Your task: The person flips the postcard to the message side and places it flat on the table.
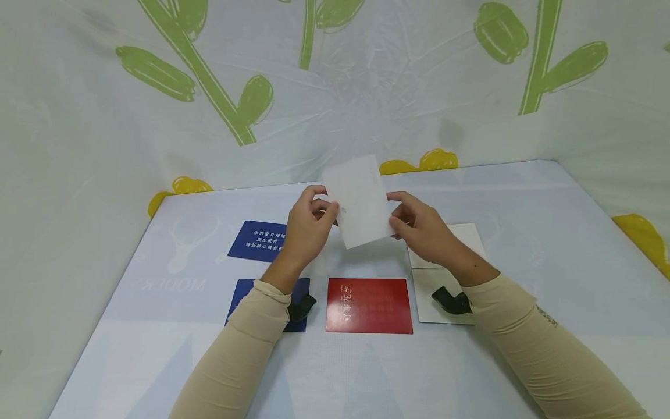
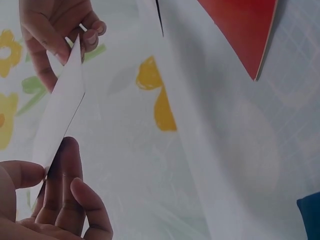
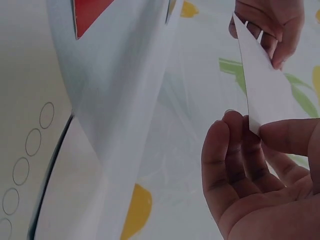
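A white card (image 1: 358, 201) is held up above the table, tilted, with faint marks on the side that faces the head camera. My left hand (image 1: 310, 224) pinches its left edge between thumb and fingers. At the opposite edge my right hand (image 1: 421, 227) pinches it near the lower corner. Seen almost edge-on in the left wrist view, the card (image 2: 65, 105) spans between both hands. In the right wrist view the thumb and fingers of the right hand (image 3: 270, 170) close on the card's corner (image 3: 255, 117).
A red card (image 1: 369, 305) lies below the hands. Two blue cards, one farther back (image 1: 256, 240) and one nearer (image 1: 298, 323), lie at left, partly covered by the left arm. Cream cards (image 1: 429, 297) lie under the right arm. A patterned curtain (image 1: 366, 87) hangs behind the table.
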{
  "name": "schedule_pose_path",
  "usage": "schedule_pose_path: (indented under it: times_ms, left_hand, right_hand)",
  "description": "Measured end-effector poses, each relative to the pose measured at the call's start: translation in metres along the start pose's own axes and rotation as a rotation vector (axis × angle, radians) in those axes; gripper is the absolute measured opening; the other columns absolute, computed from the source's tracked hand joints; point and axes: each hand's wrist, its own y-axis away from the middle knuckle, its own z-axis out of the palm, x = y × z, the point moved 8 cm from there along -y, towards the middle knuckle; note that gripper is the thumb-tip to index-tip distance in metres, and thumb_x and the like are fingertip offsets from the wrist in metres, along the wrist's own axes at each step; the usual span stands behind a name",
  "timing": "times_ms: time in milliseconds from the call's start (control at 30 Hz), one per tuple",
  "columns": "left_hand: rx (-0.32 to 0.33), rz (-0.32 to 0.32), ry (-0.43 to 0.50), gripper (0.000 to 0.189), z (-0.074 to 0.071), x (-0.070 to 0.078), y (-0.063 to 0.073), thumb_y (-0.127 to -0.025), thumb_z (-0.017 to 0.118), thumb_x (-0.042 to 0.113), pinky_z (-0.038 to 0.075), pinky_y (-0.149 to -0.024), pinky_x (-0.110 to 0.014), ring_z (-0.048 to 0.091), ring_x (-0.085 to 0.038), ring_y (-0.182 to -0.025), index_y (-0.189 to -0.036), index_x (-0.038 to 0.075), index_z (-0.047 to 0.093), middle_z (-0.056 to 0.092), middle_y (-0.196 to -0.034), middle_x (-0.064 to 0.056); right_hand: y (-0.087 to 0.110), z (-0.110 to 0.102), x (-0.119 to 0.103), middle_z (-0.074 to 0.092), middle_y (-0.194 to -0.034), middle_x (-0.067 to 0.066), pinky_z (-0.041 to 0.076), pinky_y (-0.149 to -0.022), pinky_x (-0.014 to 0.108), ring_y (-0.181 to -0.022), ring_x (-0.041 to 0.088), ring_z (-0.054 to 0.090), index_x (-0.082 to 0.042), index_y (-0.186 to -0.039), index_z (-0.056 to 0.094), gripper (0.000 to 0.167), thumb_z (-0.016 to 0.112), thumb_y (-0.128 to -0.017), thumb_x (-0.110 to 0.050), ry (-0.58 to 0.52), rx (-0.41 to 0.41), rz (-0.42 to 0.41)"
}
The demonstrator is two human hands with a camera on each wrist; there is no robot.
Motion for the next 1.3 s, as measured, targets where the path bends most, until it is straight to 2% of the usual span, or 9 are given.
schedule_pose_path:
  times_ms: [267,433,533,633,833,1067,1300]
  left_hand:
    - [0.055,0.017,0.042,0.042,-0.008,0.001,-0.002,-0.1,0.057,0.013,0.047,-0.069,-0.031,0.072,-0.028,-0.075,-0.139,0.005,0.044,0.071,-0.093,-0.015]
    - [0.085,0.041,0.046,0.037,-0.013,0.003,-0.002,-0.1,0.057,0.011,0.047,-0.065,-0.03,0.07,-0.026,-0.071,-0.136,0.011,0.051,0.07,-0.092,-0.014]
    - [0.104,0.055,0.026,0.033,-0.016,0.004,-0.002,-0.099,0.058,0.011,0.047,-0.062,-0.028,0.062,-0.024,-0.065,-0.132,0.012,0.056,0.071,-0.096,-0.014]
    - [0.12,0.063,-0.001,0.028,-0.017,0.004,-0.002,-0.099,0.059,0.012,0.047,-0.059,-0.025,0.059,-0.021,-0.065,-0.127,0.012,0.061,0.071,-0.099,-0.012]
    - [0.106,0.05,-0.057,0.023,-0.016,0.003,-0.002,-0.098,0.061,0.016,0.053,-0.064,-0.026,0.066,-0.02,-0.073,-0.121,0.012,0.066,0.071,-0.101,-0.009]
    - [0.051,0.018,-0.149,0.029,-0.013,0.002,-0.002,-0.097,0.063,0.015,0.052,-0.062,-0.027,0.064,-0.021,-0.072,-0.126,0.012,0.066,0.072,-0.097,-0.01]
    - [0.032,-0.025,-0.173,0.028,-0.012,0.0,-0.001,-0.096,0.065,0.014,0.053,-0.064,-0.029,0.066,-0.022,-0.076,-0.124,0.012,0.067,0.073,-0.096,-0.01]
  right_hand:
    - [0.0,-0.002,0.002,0.064,-0.102,0.015,0.056,-0.076,0.032,-0.083,0.026,0.065,-0.009,-0.146,0.047,0.045,0.054,-0.101,-0.007,0.023,-0.004,0.007]
    - [-0.001,-0.003,0.004,0.064,-0.101,0.015,0.054,-0.075,0.031,-0.082,0.026,0.064,-0.008,-0.144,0.05,0.043,0.054,-0.101,-0.008,0.041,0.002,0.008]
    - [0.0,-0.003,0.005,0.065,-0.102,0.015,0.054,-0.075,0.031,-0.083,0.028,0.064,-0.009,-0.142,0.053,0.041,0.053,-0.101,-0.008,0.049,0.002,0.015]
    - [0.0,-0.004,0.005,0.065,-0.103,0.015,0.054,-0.075,0.03,-0.084,0.028,0.064,-0.009,-0.14,0.056,0.039,0.053,-0.102,-0.008,0.06,0.005,0.019]
    - [0.001,-0.007,0.002,0.066,-0.103,0.014,0.053,-0.072,0.029,-0.081,0.023,0.061,-0.009,-0.136,0.061,0.035,0.052,-0.102,-0.007,0.092,0.016,-0.007]
    - [0.0,-0.01,0.003,0.065,-0.104,0.012,0.054,-0.069,0.028,-0.08,0.023,0.061,-0.01,-0.134,0.062,0.034,0.051,-0.102,-0.008,0.121,0.041,-0.017]
    - [-0.001,-0.013,0.004,0.062,-0.103,0.011,0.053,-0.068,0.031,-0.08,0.024,0.06,-0.012,-0.134,0.061,0.034,0.051,-0.102,-0.01,0.122,0.062,-0.017]
